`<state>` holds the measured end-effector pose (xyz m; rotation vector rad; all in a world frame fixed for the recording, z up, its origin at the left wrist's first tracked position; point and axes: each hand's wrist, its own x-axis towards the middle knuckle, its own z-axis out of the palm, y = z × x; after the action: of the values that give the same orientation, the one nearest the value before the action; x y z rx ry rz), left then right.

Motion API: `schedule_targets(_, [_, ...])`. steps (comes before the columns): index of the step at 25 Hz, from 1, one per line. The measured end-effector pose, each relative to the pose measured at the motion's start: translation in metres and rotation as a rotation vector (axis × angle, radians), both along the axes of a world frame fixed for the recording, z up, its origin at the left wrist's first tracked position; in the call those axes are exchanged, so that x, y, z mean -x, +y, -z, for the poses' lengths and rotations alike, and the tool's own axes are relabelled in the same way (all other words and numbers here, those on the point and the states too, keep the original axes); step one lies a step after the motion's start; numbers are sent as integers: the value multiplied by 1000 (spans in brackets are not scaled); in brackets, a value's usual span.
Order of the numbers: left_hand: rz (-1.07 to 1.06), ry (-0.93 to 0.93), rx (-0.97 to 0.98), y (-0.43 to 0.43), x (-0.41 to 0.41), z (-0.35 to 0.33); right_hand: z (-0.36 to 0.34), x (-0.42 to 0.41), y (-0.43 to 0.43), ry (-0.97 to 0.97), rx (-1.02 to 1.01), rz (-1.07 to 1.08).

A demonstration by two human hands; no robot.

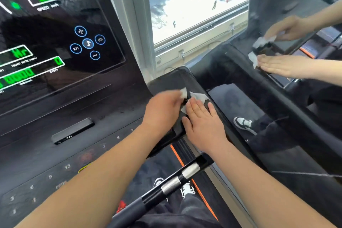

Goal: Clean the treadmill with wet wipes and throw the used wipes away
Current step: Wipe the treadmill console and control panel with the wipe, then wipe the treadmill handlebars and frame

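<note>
The treadmill console (pixel 55 109) fills the left, with a lit screen showing green readouts. Its black right-hand side tray (pixel 172 79) juts toward the window. A white wet wipe (pixel 199 96) lies on that tray. My right hand (pixel 203 124) lies flat with straight fingers pressing on the wipe. My left hand (pixel 162 107) is just left of it, fingers curled, pinching a white piece of wipe (pixel 183 92) at the fingertips. Part of the wipe is hidden under both hands.
A black handlebar with silver sensor bands (pixel 177 181) crosses below my forearms. The belt with an orange edge stripe (pixel 187 168) and my shoes lie beneath. A window (pixel 196 5) is ahead. A glossy dark panel (pixel 288 46) on the right mirrors both hands.
</note>
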<state>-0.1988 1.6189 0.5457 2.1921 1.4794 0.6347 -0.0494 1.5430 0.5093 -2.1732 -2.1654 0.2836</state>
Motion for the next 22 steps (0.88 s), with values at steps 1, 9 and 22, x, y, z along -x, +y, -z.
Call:
schedule_targets(1, [102, 164, -27, -15, -6, 15, 2, -5, -9, -26, -27, 27])
schedule_targets(9, [418, 254, -145, -65, -46, 56, -5, -74, -86, 0, 75, 259])
schedule_targets(22, [809, 399, -229, -143, -136, 60, -17, -138, -246, 145, 322, 555])
